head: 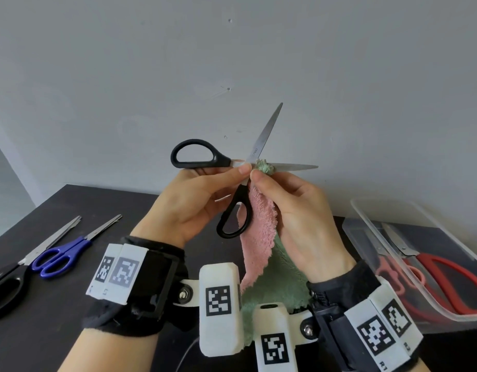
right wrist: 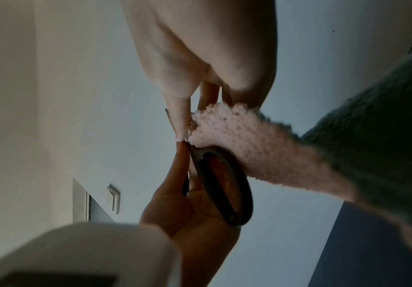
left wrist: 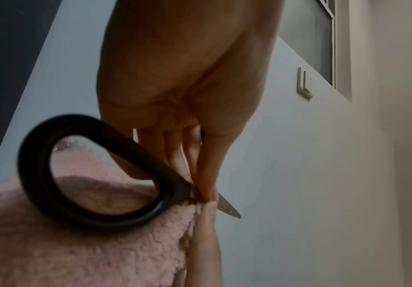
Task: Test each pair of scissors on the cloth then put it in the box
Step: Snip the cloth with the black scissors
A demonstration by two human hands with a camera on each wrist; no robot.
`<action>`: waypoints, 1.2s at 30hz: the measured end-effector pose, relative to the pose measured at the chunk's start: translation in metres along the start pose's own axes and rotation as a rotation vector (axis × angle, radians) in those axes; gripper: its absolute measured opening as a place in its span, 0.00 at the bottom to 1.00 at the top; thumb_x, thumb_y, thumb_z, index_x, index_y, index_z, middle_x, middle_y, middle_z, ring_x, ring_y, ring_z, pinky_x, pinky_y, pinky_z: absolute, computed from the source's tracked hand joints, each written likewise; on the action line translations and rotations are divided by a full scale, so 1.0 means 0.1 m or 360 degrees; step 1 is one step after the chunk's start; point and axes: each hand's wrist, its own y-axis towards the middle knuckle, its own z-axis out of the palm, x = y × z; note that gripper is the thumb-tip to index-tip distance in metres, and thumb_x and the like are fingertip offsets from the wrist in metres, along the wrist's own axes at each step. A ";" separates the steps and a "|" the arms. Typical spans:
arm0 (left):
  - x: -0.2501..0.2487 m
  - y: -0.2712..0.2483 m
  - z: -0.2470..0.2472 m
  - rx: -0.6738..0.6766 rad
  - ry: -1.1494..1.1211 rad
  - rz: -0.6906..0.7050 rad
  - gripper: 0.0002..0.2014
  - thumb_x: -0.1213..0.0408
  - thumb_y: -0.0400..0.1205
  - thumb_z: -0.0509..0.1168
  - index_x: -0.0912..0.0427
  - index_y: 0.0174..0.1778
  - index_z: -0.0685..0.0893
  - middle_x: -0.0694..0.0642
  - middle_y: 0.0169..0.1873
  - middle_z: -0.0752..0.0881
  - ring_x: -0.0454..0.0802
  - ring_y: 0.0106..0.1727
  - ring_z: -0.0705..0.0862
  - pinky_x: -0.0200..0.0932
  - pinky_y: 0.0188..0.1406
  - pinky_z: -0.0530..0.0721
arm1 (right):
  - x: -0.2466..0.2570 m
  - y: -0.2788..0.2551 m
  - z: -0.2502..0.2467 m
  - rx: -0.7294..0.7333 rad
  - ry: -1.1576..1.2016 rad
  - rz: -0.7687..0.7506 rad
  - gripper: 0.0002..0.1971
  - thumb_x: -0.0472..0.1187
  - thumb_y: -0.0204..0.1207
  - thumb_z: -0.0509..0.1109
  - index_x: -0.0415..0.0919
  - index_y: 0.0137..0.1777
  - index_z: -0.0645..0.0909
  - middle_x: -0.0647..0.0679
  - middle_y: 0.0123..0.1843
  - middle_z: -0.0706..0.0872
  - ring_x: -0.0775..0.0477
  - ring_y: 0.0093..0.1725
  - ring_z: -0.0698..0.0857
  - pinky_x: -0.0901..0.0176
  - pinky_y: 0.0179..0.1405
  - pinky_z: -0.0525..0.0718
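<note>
Black-handled scissors (head: pixel 202 157) are held up in front of the wall with their blades spread wide. My left hand (head: pixel 197 200) pinches them at the pivot between thumb and fingers; no finger is in either loop. My right hand (head: pixel 291 208) pinches the top edge of a pink and green fluffy cloth (head: pixel 261 229), whose tip sits bunched in the crotch of the blades. The cloth hangs down between my wrists. In the left wrist view a black handle loop (left wrist: pixel 94 174) lies over the pink cloth (left wrist: pixel 77 252). The right wrist view shows the cloth (right wrist: pixel 261 143) beside the loop (right wrist: pixel 227 186).
Blue-handled scissors (head: pixel 60 256) and another black-handled pair (head: pixel 9 280) lie on the dark table (head: pixel 57 331) at the left. A clear plastic box (head: pixel 393 237) at the right holds red-handled scissors (head: pixel 452 280) and a pink-handled pair. A grey wall stands behind.
</note>
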 end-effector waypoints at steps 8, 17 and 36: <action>-0.03 -0.02 -0.04 -0.0021 0.0067 0.0059 0.08 0.65 0.67 0.71 0.62 0.38 0.92 0.54 0.36 0.91 0.44 0.36 0.88 0.33 0.40 0.85 | 0.00 0.00 0.01 -0.0139 -0.0106 -0.0041 0.08 0.37 0.72 0.75 0.31 0.45 0.89 0.37 0.45 0.91 0.38 0.51 0.90 0.46 0.59 0.86; -0.08 -0.05 -0.08 -0.0106 0.0073 0.0110 0.13 0.66 0.66 0.70 0.67 0.45 0.89 0.53 0.34 0.91 0.43 0.32 0.87 0.32 0.33 0.84 | 0.02 0.00 0.00 -0.0119 -0.0116 -0.0067 0.03 0.35 0.72 0.75 0.36 0.41 0.90 0.40 0.41 0.92 0.45 0.45 0.91 0.60 0.46 0.86; -0.09 -0.05 -0.18 -0.0188 0.0092 0.0128 0.12 0.66 0.66 0.70 0.66 0.43 0.89 0.52 0.36 0.92 0.43 0.32 0.87 0.32 0.34 0.84 | 0.03 0.02 -0.06 -0.0102 -0.0151 -0.0072 0.07 0.40 0.69 0.76 0.37 0.42 0.90 0.40 0.41 0.92 0.44 0.43 0.90 0.53 0.43 0.85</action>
